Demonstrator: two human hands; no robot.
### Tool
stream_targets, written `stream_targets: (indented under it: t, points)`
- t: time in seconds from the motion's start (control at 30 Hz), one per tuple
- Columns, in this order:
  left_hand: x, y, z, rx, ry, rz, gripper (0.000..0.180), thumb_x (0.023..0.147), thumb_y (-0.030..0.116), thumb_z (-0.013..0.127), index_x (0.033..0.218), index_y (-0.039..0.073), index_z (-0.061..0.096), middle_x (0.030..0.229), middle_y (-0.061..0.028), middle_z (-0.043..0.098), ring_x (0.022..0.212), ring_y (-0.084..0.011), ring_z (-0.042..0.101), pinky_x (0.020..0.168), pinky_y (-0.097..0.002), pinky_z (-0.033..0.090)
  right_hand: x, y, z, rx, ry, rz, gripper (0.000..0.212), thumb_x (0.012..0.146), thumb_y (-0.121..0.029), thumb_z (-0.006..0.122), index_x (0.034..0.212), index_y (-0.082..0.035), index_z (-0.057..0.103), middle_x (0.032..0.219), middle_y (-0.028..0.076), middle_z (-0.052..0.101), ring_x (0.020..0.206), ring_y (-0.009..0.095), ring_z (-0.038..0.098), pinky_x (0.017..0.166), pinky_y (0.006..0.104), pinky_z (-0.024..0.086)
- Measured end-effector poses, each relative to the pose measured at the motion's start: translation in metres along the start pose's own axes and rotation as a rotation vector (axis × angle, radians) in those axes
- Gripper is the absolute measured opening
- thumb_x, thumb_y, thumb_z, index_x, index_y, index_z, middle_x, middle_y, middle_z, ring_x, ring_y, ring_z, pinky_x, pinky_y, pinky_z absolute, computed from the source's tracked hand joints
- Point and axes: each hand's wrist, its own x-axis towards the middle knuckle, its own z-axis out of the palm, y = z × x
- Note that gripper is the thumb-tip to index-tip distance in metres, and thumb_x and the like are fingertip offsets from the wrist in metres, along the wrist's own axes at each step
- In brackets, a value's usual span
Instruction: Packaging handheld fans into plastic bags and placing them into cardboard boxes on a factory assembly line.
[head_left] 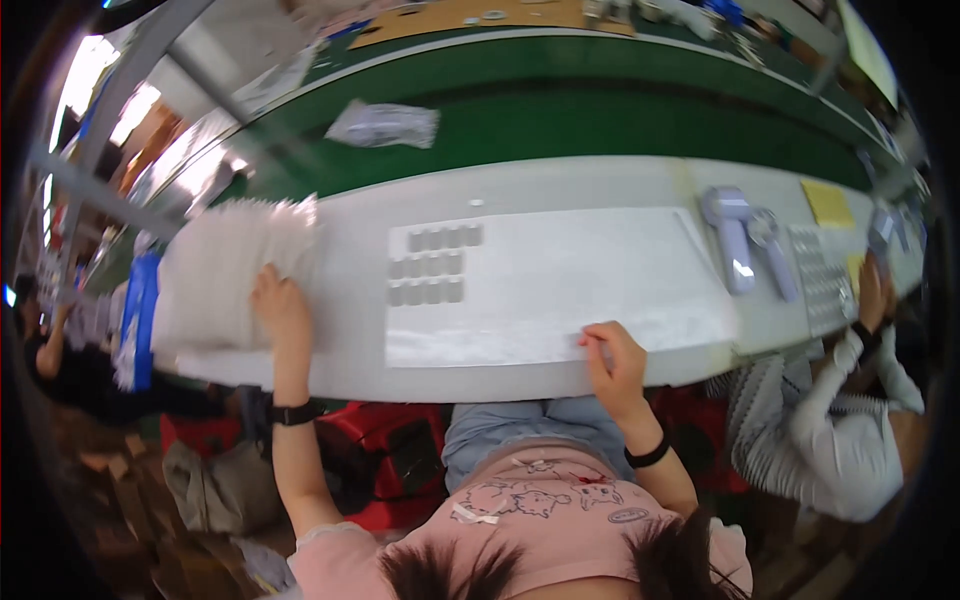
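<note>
**Left hand (283,308) on a stack of white pouches (205,280), right hand (615,362) at the near edge of a white sheet (570,275)**

The green surface (560,125) stretches beyond both hands, its ends lost toward the dark fisheye rim. Nearer, the pale worktable (350,260) spans under both hands, its front edge curving just behind them. The sheet lies between the hands and onward past the right one; most of its middle is bare, leaving open room ahead of the right fingers. The stack sits under and left of the left hand, and the hand hides part of its right side. The left fingers are slightly bent on it; whether they pinch a pouch cannot be told. To the far right of the right hand, a co-worker is partly cut off by the dark rim. Ahead and right of the right hand lies a lavender handheld fan (735,250). The right fingers are curled, their gap narrow; blur hides whether they hold anything. Grey rounded squares (430,266) stand in three rows between the hands, nearer the sheet's left edge.
</note>
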Motion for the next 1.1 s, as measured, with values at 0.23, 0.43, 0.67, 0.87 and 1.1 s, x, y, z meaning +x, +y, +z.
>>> stream_targets:
  t: [0.23, 0.43, 0.67, 0.87, 1.1]
  points:
    - [0.011, 0.017, -0.052, -0.141, 0.032, -0.067, 0.007, 0.070, 0.007, 0.061, 0.073, 0.001, 0.060, 0.096, -0.0093, 0.051, 0.088, -0.0268, 0.050, 0.069, -0.0379, 0.042, -0.010, -0.006, -0.030, 0.054, 0.047, 0.043, 0.010, 0.078, 0.004, 0.051, 0.086, 0.002, 0.056, 0.074, 0.011, 0.058, 0.067, 0.022, 0.059, 0.061, 0.0286, 0.046]
    - [0.018, 0.027, -0.084, -0.526, 0.112, -0.065, 0.008, 0.072, 0.002, 0.062, 0.079, 0.000, 0.058, 0.094, -0.0108, 0.057, 0.085, -0.0295, 0.055, 0.071, -0.0373, 0.045, -0.007, -0.006, -0.077, 0.107, 0.153, 0.162, 0.011, 0.080, 0.003, 0.050, 0.089, 0.004, 0.056, 0.077, 0.008, 0.059, 0.073, 0.014, 0.058, 0.068, 0.0247, 0.045]
    - [-0.027, 0.130, -0.157, -1.121, 0.233, 0.592, 0.007, 0.077, -0.003, 0.054, 0.085, -0.003, 0.055, 0.102, -0.0159, 0.058, 0.094, -0.0315, 0.056, 0.080, -0.0376, 0.046, 0.046, 0.011, -0.131, -0.027, 0.299, 0.139, 0.012, 0.083, 0.000, 0.049, 0.093, 0.003, 0.055, 0.077, 0.007, 0.058, 0.074, 0.012, 0.055, 0.069, 0.0227, 0.043]
    - [-0.031, 0.147, -0.143, -0.799, -0.050, 0.899, 0.015, 0.077, 0.003, 0.057, 0.090, -0.003, 0.054, 0.102, -0.0165, 0.055, 0.099, -0.0329, 0.052, 0.085, -0.0403, 0.042, 0.049, 0.009, -0.116, -0.051, 0.127, 0.174, 0.012, 0.083, -0.003, 0.052, 0.093, 0.001, 0.057, 0.080, 0.006, 0.060, 0.076, 0.011, 0.057, 0.066, 0.0227, 0.044]
    - [-0.046, 0.211, -0.178, -1.227, -0.028, 0.498, 0.027, 0.067, 0.009, 0.063, 0.090, -0.001, 0.052, 0.099, -0.0148, 0.052, 0.089, -0.0300, 0.051, 0.072, -0.0426, 0.041, 0.040, 0.009, -0.063, -0.033, -0.148, 0.182, 0.013, 0.081, -0.005, 0.056, 0.092, 0.001, 0.057, 0.083, 0.008, 0.062, 0.074, 0.015, 0.059, 0.064, 0.0242, 0.046]
